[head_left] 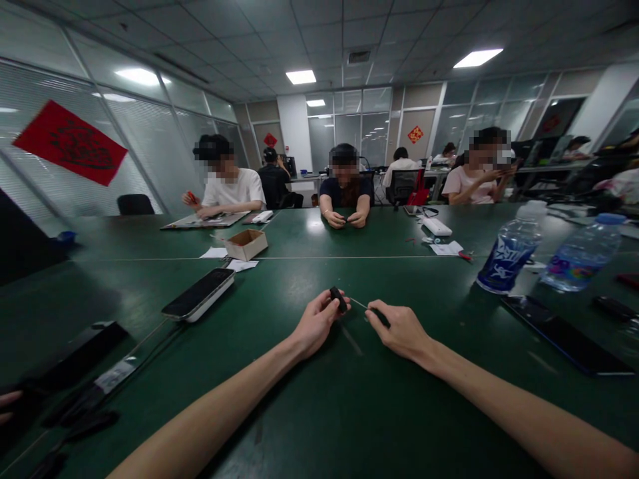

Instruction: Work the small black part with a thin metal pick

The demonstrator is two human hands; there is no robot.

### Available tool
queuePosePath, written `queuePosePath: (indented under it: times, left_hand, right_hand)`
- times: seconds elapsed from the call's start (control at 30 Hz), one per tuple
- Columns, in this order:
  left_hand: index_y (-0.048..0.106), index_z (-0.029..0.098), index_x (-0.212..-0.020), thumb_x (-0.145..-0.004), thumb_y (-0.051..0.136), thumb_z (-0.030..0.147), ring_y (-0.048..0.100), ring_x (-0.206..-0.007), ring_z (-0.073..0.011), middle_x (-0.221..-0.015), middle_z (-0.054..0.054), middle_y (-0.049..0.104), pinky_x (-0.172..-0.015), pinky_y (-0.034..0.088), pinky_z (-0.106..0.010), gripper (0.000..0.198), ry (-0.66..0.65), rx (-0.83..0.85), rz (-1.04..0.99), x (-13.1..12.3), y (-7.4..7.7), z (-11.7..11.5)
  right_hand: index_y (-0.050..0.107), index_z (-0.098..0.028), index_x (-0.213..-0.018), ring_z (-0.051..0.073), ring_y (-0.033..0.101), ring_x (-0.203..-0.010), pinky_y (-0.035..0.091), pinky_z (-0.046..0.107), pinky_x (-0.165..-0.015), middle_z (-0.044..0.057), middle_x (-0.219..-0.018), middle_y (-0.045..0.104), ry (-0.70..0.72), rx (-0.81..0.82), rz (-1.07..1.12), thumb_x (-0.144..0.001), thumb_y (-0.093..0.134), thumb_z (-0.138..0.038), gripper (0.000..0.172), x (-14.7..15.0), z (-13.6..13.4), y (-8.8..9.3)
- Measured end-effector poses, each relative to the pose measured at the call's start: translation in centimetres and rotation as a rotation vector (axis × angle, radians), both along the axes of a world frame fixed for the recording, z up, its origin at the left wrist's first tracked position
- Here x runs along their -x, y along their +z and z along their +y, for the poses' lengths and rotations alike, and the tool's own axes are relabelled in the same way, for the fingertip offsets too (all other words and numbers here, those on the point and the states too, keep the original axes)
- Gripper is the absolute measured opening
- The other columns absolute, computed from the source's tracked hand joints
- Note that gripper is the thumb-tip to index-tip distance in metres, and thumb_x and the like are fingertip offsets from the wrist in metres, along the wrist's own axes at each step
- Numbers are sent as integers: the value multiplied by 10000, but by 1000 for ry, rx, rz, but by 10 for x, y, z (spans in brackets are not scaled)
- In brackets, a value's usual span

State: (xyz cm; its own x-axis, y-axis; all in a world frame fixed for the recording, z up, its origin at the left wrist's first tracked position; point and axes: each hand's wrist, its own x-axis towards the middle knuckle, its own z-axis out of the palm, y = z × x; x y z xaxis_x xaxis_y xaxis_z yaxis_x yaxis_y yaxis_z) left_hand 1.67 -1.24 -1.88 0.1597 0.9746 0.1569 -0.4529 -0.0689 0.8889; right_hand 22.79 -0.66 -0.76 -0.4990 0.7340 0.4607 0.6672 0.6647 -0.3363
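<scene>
Pinching a small black block (337,301) between thumb and fingers, the left hand (314,324) holds it just above the green tabletop (259,392), near the middle of the view. The right hand (403,330), close beside it, has its fingers wrapped around the dark handle of a thin-shafted screwdriver (360,304), whose metal shaft points leftward at the block; whether the tip touches it is too small to tell. Left of the hands lies a white-sided device with a black top (198,297), a cable running from its near end toward the dark items at the lower left. Beyond it stands an open cardboard box (247,246), with slips of paper (242,265) beside it. On the right, a blue-labelled water bottle (509,258) and a blue-capped bottle (582,256) stand upright near each other, and a black smartphone (566,334) lies flat in front of them. Across the table, a person in a dark top (327,191) holds a small dark object in both hands, between co-workers in a white T-shirt (244,186) and a pink T-shirt (466,186).
</scene>
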Motion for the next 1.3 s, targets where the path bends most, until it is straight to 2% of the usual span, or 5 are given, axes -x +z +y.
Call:
queuePosePath:
  times: [0.23,0.8,1.03,1.17,1.3]
  left_hand:
    - [587,158,-1107,-815,634,283,571,-1022,-210,-1081,-110,602,-998,365,-383,322,76,15,-28,0,-4,2]
    - [594,151,-1102,-802,646,295,569,-1017,-209,-1049,-99,628,-971,364,-355,337,68,-62,127,-3,-1,-1]
    - [583,139,-1074,-829,617,301,579,-1005,-215,-1046,-115,626,-969,383,-380,296,22,-28,82,-1,1,0]
    - [581,138,-1067,-837,607,311,583,-1002,-216,-1060,-120,619,-956,397,-376,289,22,-11,50,-1,4,-2]
    - [593,131,-1046,-821,631,299,587,-1004,-239,-1056,-123,623,-962,397,-404,283,-58,-12,98,-4,5,-5]
  right_hand:
    - [620,-175,-999,133,580,-643,431,236,-598,45,-798,636,25,-13,-59,-958,388,-367,304,1,-1,0]
    - [631,-173,-1033,149,572,-681,429,259,-624,64,-834,625,56,-32,-86,-957,391,-353,310,-3,1,-6]
    - [597,-182,-1119,149,581,-701,443,249,-629,66,-870,623,95,-41,-82,-965,382,-338,307,-4,-1,-4]
    - [585,-177,-1129,158,597,-741,471,261,-671,72,-906,631,124,-15,-39,-968,379,-326,301,-2,0,-4]
    - [570,-165,-1119,176,604,-854,488,295,-771,76,-995,628,47,-21,130,-971,370,-285,276,1,3,-1]
